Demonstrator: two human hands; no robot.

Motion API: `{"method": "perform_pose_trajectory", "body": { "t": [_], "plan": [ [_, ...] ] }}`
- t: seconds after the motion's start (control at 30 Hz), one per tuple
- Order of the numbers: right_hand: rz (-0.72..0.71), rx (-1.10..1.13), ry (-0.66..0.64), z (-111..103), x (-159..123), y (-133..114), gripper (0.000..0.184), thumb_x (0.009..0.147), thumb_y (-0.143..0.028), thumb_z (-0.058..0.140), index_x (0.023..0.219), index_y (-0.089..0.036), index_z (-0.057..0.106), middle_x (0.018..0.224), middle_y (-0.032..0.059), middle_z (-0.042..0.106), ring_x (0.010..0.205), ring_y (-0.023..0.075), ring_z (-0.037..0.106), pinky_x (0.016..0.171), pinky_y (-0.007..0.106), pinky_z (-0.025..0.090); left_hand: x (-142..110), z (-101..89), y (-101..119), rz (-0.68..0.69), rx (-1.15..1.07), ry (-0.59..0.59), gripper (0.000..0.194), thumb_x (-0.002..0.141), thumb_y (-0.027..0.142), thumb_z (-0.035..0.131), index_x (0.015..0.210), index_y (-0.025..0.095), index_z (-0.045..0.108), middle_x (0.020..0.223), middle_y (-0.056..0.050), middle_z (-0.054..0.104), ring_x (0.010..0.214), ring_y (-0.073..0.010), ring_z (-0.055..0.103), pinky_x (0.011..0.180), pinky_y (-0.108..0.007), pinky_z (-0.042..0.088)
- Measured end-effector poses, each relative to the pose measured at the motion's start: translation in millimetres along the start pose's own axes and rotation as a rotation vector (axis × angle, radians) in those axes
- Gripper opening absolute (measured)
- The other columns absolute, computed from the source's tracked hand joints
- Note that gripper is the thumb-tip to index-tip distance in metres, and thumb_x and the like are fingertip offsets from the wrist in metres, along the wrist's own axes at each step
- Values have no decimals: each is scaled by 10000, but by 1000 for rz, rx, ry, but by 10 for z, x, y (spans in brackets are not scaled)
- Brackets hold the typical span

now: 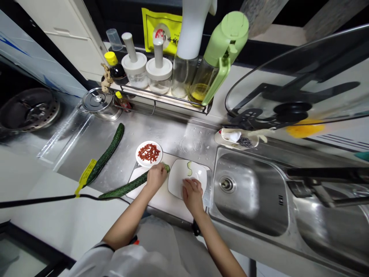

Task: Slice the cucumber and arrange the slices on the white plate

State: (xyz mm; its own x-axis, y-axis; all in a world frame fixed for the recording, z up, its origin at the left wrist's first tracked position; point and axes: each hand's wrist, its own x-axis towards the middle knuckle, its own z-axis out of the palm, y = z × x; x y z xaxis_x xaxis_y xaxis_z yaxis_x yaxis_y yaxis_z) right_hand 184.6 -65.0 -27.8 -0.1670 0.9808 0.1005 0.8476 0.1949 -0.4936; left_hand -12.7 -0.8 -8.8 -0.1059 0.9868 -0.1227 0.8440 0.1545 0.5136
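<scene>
My left hand (157,176) is closed around a long dark-green cucumber (125,189) near its cut end, over a white cutting board (161,195). Thin pale-green cucumber slices (189,168) lie in a curve on a squarish white plate (175,181). Low over that plate is my right hand (193,194), its fingers bent and drawn together just below the slices. Whatever its fingertips pinch, if anything, is hidden. A small round plate of red berries (149,153) stands beyond my left hand. Another whole cucumber (106,156) rests to the left on the steel counter.
A steel sink (250,192) adjoins the board on the right. Along the back, a rack (161,98) bears seasoning jars, a spray bottle and a green-topped oil bottle (213,57). A lidded pot (99,103) stands at back left. A black strap with a yellow tag (86,175) crosses the left.
</scene>
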Motion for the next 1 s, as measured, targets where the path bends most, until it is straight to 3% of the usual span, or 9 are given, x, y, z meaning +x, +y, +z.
{"method": "perform_pose_trajectory", "body": {
  "t": [0.17, 0.33, 0.43, 0.57, 0.73, 0.87, 1.0],
  "plan": [
    [-12, 130, 53, 6, 64, 5, 308, 881, -207, 433, 1072, -184, 673, 1043, 104, 665, 1065, 248, 496, 901, 431, 417, 17, -122, 58, -85, -284, -75, 43, 770, 215, 549, 791, 193, 578, 727, 13, 633, 613, -114, 550, 623, -226, 397],
    [16, 294, 58, -9, 236, -72, 278, 870, -234, 458, 1032, -191, 679, 988, 93, 683, 969, 229, 558, 917, 434, 418, 16, -156, 63, -102, -444, -83, 53, 756, 234, 551, 784, 190, 557, 679, 34, 589, 597, -100, 518, 605, -214, 370],
    [117, 425, 34, -38, 352, -164, 267, 852, -274, 490, 1020, -202, 684, 963, 82, 691, 945, 222, 575, 882, 406, 442, 13, -121, 66, -120, -588, -127, 37, 734, 221, 539, 750, 189, 549, 574, 64, 508, 543, -90, 470, 568, -204, 343],
    [361, 666, -99, -76, 467, -258, 293, 818, -378, 538, 1017, -220, 684, 1000, 73, 694, 932, 223, 609, 677, 322, 483, -10, -51, 114, -202, -794, -284, 55, 705, 239, 547, 718, 185, 542, 491, 91, 413, 465, -70, 392, 508, -191, 291],
    [450, 797, -170, -109, 513, -268, 234, 770, -416, 579, 803, -206, 677, 815, 35, 699, 787, 196, 629, 644, 293, 457, -73, 1, 201, -270, -987, -415, 141, 679, 292, 629, 734, 176, 571, 567, 57, 529, 546, -84, 505, 543, -191, 347],
    [418, 774, -145, -170, 487, -214, 242, 767, -426, 576, 809, -208, 674, 826, 38, 690, 790, 192, 620, 621, 281, 447, -107, 1, 247, -490, -1091, -527, 280, 728, 434, 634, 829, 174, 627, 748, -2, 623, 671, -95, 572, 573, -189, 367],
    [332, 726, -177, -308, 472, -158, 223, 781, -404, 565, 829, -212, 669, 866, 42, 680, 801, 183, 610, 635, 281, 444, -93, -7, 290, -742, -1145, -707, 522, 699, 631, 611, 926, 161, 637, 669, 9, 580, 542, -67, 499, 519, -190, 317]
  ]
}}
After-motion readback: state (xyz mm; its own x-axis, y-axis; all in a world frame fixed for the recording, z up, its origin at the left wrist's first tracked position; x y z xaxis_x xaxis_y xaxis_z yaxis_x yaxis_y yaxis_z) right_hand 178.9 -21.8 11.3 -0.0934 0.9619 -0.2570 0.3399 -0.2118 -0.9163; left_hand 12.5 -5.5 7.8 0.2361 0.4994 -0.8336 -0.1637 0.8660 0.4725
